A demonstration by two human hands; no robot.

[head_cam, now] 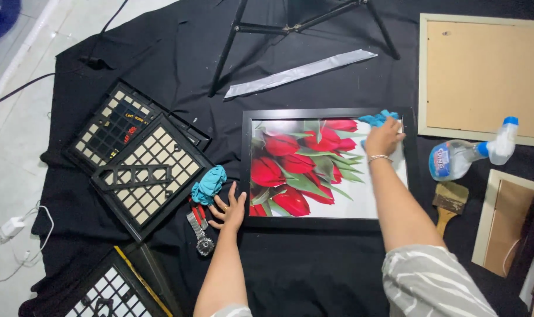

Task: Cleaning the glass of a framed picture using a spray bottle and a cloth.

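— While the right hand (384,136) presses a blue cloth (377,118) on the glass, where exactly does the picture frame (325,223) lie?

— It lies flat in the middle of the black sheet (314,270) on the floor, with a print of red tulips (290,170) under the glass. The cloth is at the top right corner of the frame, and the fingers are closed over it.

— And the left hand (229,210)?

— It is open, fingers spread wide, and it rests on the sheet against the lower left corner of the frame. It holds nothing.

— How would such a frame handle?

— I think it is stiff and rather light, but the glass is fragile and probably slippery when wet. It is better to take it by the two long black edges, not by the glass.

— What is around it?

— Just beside the left hand there is a wristwatch (201,236), a tool with red handles (196,209) and a second crumpled blue cloth (209,183). Further left lie black lattice frames (144,176). Toward the right edge of the sheet I see a spray bottle (472,154) on its side, a paintbrush (449,202), and two pale frames with the back up (484,76). Above, near the far edge, are a grey strip (302,71) and tripod legs (290,26).
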